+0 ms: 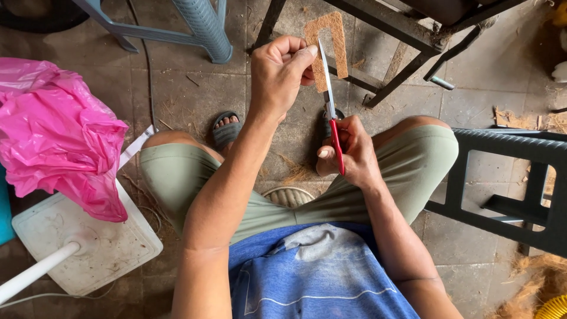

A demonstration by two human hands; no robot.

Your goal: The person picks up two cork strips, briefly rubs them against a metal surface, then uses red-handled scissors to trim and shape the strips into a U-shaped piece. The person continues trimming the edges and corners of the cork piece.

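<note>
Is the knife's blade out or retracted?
Out: the knife's bare metal blade runs from the red handle up against the brown piece.

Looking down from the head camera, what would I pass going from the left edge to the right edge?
Pink plastic bag → white stand base → left hand → brown cut-out piece → right hand gripping the red-handled knife → black plastic stool.

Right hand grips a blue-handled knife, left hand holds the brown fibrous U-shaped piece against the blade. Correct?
Not quite: the head view shows the knife handle is red, not blue. The right hand grips it; the left hand holds the brown fibrous U-shaped piece against the blade.
</note>
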